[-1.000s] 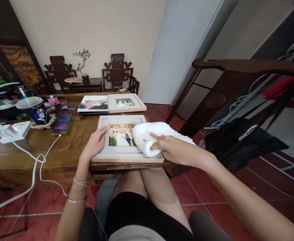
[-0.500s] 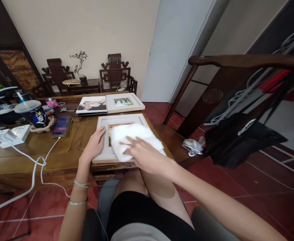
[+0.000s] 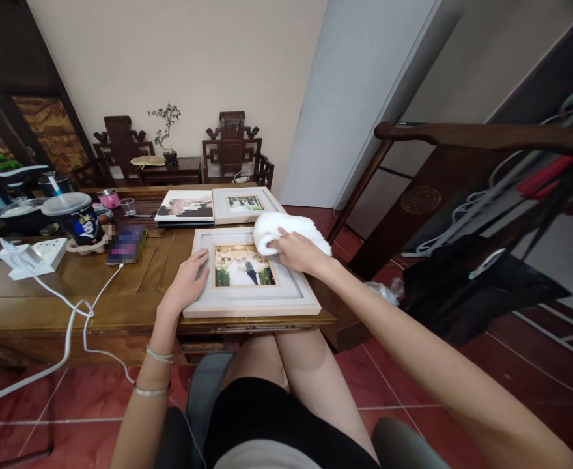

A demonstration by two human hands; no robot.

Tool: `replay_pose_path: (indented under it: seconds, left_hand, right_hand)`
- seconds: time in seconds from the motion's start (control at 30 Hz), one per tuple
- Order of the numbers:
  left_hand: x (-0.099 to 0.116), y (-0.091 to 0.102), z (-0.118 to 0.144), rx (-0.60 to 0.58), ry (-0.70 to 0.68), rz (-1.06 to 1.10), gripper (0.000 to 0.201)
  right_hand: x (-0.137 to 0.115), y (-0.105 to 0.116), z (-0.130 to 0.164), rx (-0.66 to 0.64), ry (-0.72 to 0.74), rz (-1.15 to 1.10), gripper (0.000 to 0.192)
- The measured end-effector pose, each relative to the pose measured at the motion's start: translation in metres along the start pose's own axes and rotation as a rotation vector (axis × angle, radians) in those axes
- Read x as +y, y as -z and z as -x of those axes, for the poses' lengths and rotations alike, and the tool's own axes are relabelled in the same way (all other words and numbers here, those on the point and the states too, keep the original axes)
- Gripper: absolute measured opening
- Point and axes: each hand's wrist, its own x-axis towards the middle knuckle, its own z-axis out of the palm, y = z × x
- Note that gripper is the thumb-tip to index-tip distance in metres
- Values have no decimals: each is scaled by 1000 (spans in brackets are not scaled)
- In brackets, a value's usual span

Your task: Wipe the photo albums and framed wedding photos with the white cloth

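A picture frame (image 3: 252, 311) with a pale wood border lies flat at the table's near edge, a photo (image 3: 245, 266) of people outdoors in its middle. My left hand (image 3: 189, 280) rests along its left side, fingers stretched over the border. A folded white towel (image 3: 293, 228) covers the far right corner of the frame and sticks out past its right edge. My right hand (image 3: 299, 251) grips the towel, fingers curled into its near fold.
Behind lie a second frame (image 3: 245, 203) and a stack of photo panels (image 3: 185, 206). To the left are a phone (image 3: 126, 245) on a charging cable, a lidded cup (image 3: 79, 221) and a white power strip (image 3: 42, 257). A wooden chair (image 3: 413, 195) stands at right.
My right hand has moved the towel away from me, to the frame's far right corner, uncovering the photo. My left hand stays on the frame's left edge. The view has shifted slightly.
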Motion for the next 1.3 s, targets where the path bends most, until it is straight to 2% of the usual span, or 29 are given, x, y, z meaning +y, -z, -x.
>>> replay_pose_path:
  seconds: [0.1, 0.2, 0.33, 0.53, 0.6, 0.67, 0.77, 0.83, 0.93, 1.03, 1.1, 1.2, 1.3]
  left_hand:
    - [0, 1, -1, 30, 8, 7, 49]
    - [-1, 2, -2, 26, 14, 3, 49]
    - [-2, -1, -3, -9, 24, -10, 51]
    - [-2, -5, -3, -39, 5, -61, 49]
    - [-2, -5, -2, -46, 1, -71, 50]
    - [-1, -5, -2, -57, -1, -75, 51]
    - [-3, -3, -2, -70, -9, -66, 51]
    - [-4, -3, -2, -75, -17, -52, 50]
    - [-5, -1, -3, -87, -29, -35, 49]
    - [-5, 0, -3, -97, -29, -30, 51]
    - [-4, 0, -3, -87, -22, -25, 52]
    - [-3, -1, -3, -70, -14, -18, 50]
    - [-2, -2, -4, -74, -7, -24, 50]
  right_hand:
    - [-2, 0, -40, 56, 38, 9, 50]
    - [-10, -3, -44, 61, 102, 45, 50]
    - [-25, 1, 2, -16, 206, 57, 53]
    - [-54, 35, 97, -186, 286, -24, 50]
    - [-67, 40, 115, -170, 327, -65, 51]
    - [-77, 37, 119, -104, 363, -94, 53]
    - [-78, 20, 98, -55, 309, -147, 57]
    - [-68, 7, 70, -49, 249, -180, 59]
    - [-44, -11, 19, 70, 212, -129, 60]
    - [-29, -18, -26, 103, 152, -65, 59]
    - [-26, -17, -44, 105, 119, -32, 58]
    - [-31, -13, -46, 57, 119, -11, 60]
    - [-39, -5, -17, -16, 166, -18, 63]
